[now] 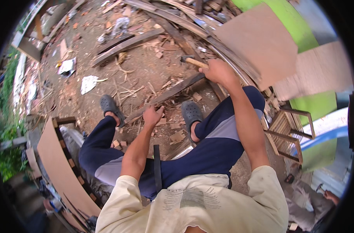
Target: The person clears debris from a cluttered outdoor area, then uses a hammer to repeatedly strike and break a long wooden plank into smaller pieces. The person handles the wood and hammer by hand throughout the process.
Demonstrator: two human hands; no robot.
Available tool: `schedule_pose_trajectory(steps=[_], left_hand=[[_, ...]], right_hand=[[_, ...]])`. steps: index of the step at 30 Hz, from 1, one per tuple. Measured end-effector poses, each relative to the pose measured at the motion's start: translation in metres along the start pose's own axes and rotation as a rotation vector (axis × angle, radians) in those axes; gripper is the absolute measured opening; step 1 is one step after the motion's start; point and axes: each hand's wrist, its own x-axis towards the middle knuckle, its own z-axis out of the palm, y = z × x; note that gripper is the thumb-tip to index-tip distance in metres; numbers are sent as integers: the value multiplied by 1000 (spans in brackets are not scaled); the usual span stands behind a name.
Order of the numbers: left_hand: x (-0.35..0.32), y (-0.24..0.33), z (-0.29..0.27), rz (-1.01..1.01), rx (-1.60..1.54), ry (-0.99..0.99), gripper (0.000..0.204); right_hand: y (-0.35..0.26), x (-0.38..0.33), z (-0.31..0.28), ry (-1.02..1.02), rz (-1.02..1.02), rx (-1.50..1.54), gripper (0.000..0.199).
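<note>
My right hand (pixel 221 72) is closed round the light wooden handle of a hammer (pixel 195 62), its dark head pointing left. Just below that hand lies the upper end of a long dark wooden strip (pixel 177 90), slanting down to the left between my feet; whether the hand touches it I cannot tell. My left hand (pixel 152 115) grips this strip nearer its lower end, thumb out to the right. Both feet, in grey clogs (pixel 191 112), stand on either side of it.
Wood chips and scraps litter the dirt ground. Long boards (pixel 173 21) are piled at the far right beside plywood sheets (pixel 258 42). A slatted wooden frame (pixel 289 132) stands right of my knee, a curved plywood panel (pixel 64 167) at left. Another person's hand (pixel 332 197) shows at lower right.
</note>
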Motion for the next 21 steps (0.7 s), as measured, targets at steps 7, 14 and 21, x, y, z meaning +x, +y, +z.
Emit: schedule_pose_trajectory(steps=[7, 14, 21], left_hand=[[31, 23, 37, -7, -49, -17, 68], [27, 57, 59, 14, -13, 45, 68], [51, 82, 54, 151, 8, 39, 69]], right_hand=[[152, -13, 101, -190, 323, -147, 35], [270, -82, 159, -449, 766, -440, 31], [266, -60, 183, -314, 650, -423, 27]])
